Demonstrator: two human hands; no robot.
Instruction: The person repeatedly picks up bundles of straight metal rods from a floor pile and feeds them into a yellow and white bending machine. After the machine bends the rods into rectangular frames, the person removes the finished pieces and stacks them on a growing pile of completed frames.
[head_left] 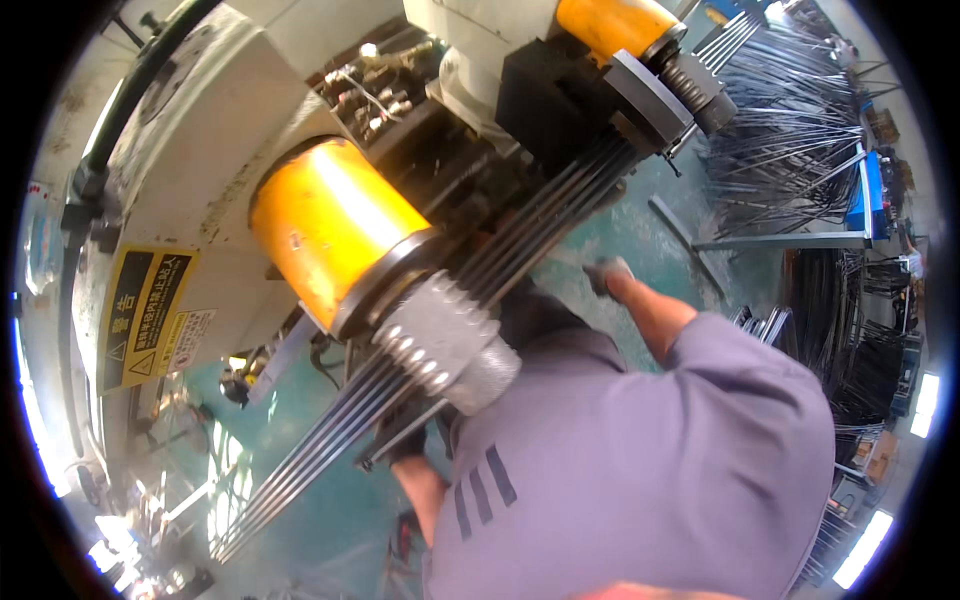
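Green floor (640,240) runs through a cluttered workshop, its edges bent by the wide lens, and over it a large cream-coloured machine (215,130) fills the upper left. Two big stacks of long, thin dark stock line the right side, an upper stack (780,130) behind a grey metal frame (790,242) and a lower stack (830,340) under it. One person in a grey shirt (650,440) with three dark stripes leans in at the machine. Two yellow cylinders stand out from it, a near cylinder (335,225) and a far cylinder (615,25); the near one ends in a ridged metal fitting (440,340). Metal rods (300,470), at least four of them, slant from the lower left, pass beneath that fitting and reach the far cylinder's end. One yellow-and-black label (145,315) sits on the machine's side. Both hands look dark against the forearms. Left hand (408,447) reaches forward beside the rods, partly hidden by a short bar, so its finger opening and hold cannot be told. Right hand (603,277) extends apart from the rods, over the floor; its fingers are too blurred to tell their opening or grip.
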